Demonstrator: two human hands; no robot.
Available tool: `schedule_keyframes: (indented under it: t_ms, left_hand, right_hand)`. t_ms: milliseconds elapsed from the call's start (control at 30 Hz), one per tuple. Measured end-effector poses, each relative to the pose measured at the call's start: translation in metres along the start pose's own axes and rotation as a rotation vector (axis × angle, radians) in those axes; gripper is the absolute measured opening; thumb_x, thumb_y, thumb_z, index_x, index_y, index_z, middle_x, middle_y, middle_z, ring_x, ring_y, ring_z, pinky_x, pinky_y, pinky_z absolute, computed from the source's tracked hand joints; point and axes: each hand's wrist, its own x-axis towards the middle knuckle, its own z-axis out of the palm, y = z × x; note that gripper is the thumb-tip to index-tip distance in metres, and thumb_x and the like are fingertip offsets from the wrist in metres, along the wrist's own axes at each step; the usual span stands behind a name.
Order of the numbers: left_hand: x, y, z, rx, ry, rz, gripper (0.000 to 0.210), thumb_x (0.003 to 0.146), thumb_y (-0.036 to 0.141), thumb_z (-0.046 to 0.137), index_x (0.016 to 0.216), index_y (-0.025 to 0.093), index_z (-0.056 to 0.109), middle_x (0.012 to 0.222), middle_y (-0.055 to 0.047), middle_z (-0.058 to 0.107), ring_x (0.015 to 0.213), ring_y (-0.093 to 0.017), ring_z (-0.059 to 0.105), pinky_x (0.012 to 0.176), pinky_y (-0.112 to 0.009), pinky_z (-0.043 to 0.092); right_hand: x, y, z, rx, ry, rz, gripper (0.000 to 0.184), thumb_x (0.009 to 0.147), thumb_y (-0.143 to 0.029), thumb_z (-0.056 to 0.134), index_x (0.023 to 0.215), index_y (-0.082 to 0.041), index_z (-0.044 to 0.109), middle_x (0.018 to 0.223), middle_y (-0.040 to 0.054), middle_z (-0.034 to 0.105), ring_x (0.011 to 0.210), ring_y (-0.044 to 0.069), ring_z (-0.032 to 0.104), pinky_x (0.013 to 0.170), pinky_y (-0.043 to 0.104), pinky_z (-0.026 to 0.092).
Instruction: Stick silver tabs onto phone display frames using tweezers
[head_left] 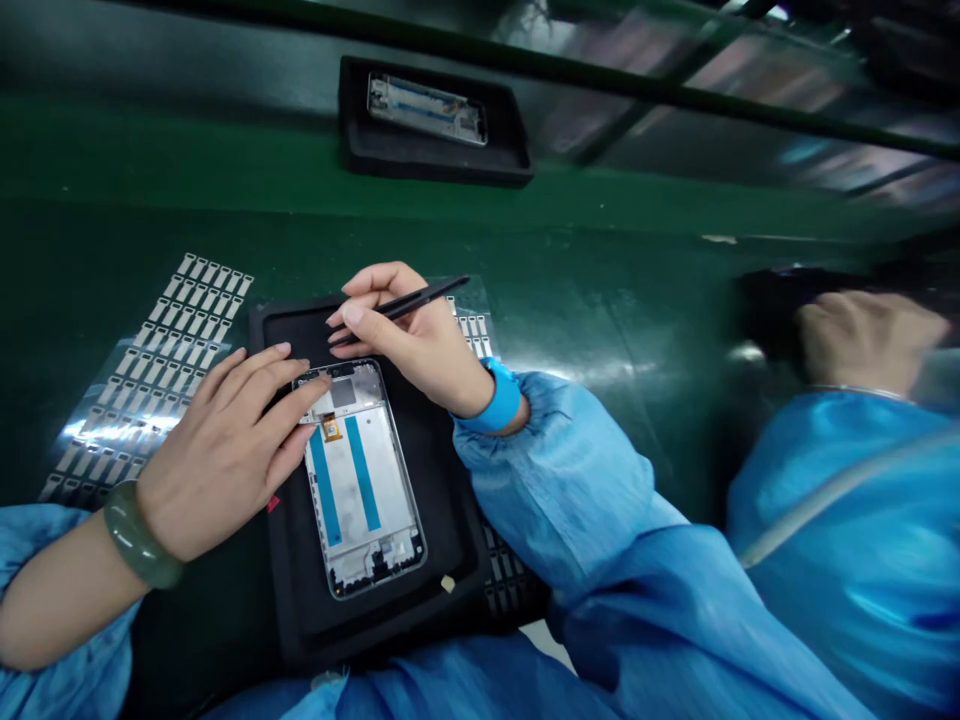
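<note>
First, at the left of the green table point(630, 260), a sheet of small pale parts point(176, 330) lies slantwise. Overlapping its right edge, the left hand point(229, 440) is loosely open, fingers spread and bent, their tips resting on the far left corner of a phone frame point(390, 470). This frame lies within a black tray point(450, 530), nearer its left edge than its right. Over the tray's far edge, the right hand point(431, 350) is closed in a pinch on a slim black tool point(424, 297). Well beyond that edge, a second tray point(442, 172) carries another frame point(424, 106). A small pale piece point(448, 583) sits by the tray's near right corner. Farther right is a co-worker's blurred hand point(866, 335), its grip impossible to tell.
</note>
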Motion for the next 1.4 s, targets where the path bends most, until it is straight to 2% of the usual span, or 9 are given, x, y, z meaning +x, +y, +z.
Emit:
schedule_keyframes:
  t_ms: [233, 433, 800, 1267, 1400]
  left_hand:
    - [-0.001, 0.002, 0.001, 0.004, 0.007, -0.007, 0.037, 0.091, 0.023, 0.047, 0.127, 0.015, 0.049, 0.127, -0.015, 0.053, 0.13, -0.031, 0.042, 0.106, -0.052, 0.039]
    - [-0.001, 0.008, -0.003, 0.065, -0.001, -0.033, 0.038, 0.092, 0.022, 0.047, 0.128, 0.011, 0.05, 0.125, -0.017, 0.055, 0.126, -0.031, 0.046, 0.097, -0.049, 0.045]
    - [0.001, 0.011, -0.002, 0.084, 0.035, -0.034, 0.036, 0.092, 0.023, 0.045, 0.125, 0.009, 0.052, 0.123, -0.018, 0.056, 0.121, -0.032, 0.05, 0.092, -0.049, 0.048]
    - [0.001, 0.011, -0.002, 0.078, 0.009, -0.044, 0.037, 0.093, 0.021, 0.043, 0.126, 0.008, 0.051, 0.125, -0.018, 0.055, 0.122, -0.031, 0.049, 0.095, -0.049, 0.046]
    - [0.001, 0.009, -0.002, 0.078, 0.02, -0.036, 0.037, 0.093, 0.021, 0.042, 0.127, 0.008, 0.051, 0.125, -0.017, 0.055, 0.122, -0.031, 0.049, 0.094, -0.048, 0.047]
  right_hand:
    - [-0.004, 0.002, -0.001, -0.091, -0.016, -0.035, 0.033, 0.076, -0.038, 0.067, 0.092, -0.02, 0.045, 0.081, -0.0031, 0.06, 0.071, 0.008, 0.065, 0.068, 0.023, 0.058]
    - [-0.005, 0.006, -0.002, -0.204, -0.079, -0.154, 0.019, 0.081, -0.025, 0.06, 0.091, -0.019, 0.045, 0.079, -0.0024, 0.061, 0.074, 0.007, 0.064, 0.073, 0.023, 0.054]
    - [-0.008, 0.006, 0.0, -0.437, -0.123, -0.234, 0.016, 0.082, -0.024, 0.058, 0.093, -0.019, 0.047, 0.078, -0.0023, 0.06, 0.074, 0.008, 0.062, 0.069, 0.022, 0.05]
    - [-0.008, 0.007, 0.003, -0.443, -0.114, -0.31, 0.011, 0.084, -0.022, 0.057, 0.091, -0.018, 0.05, 0.08, -0.0019, 0.059, 0.074, 0.007, 0.061, 0.068, 0.018, 0.049]
    - [-0.007, 0.009, 0.002, -0.435, -0.113, -0.282, 0.014, 0.084, -0.024, 0.059, 0.092, -0.018, 0.049, 0.08, -0.0015, 0.06, 0.074, 0.007, 0.062, 0.067, 0.019, 0.05]
